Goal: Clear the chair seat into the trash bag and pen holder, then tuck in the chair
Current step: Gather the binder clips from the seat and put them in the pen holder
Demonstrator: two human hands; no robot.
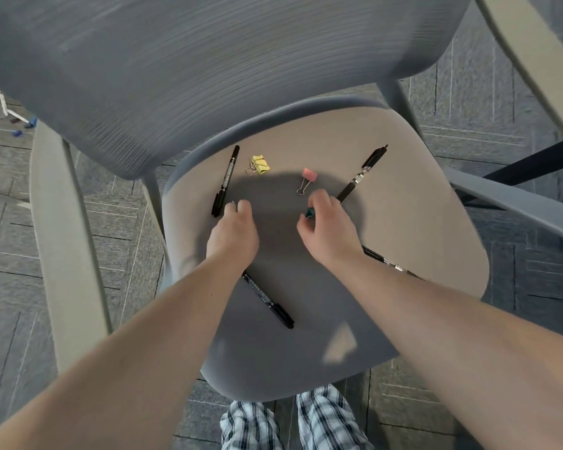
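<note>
Chair seat (403,222): marker (225,181) print blurred, unreadable.

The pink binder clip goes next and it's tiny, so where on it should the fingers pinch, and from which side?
Pinch the pink binder clip by its pink body, thumb and finger on the two flat faces, coming down from above. It lies flat on the chair seat with its wire handles pointing toward the person; those are thin and would likely swivel. The right hand is closest but already holds a teal clip.
</note>
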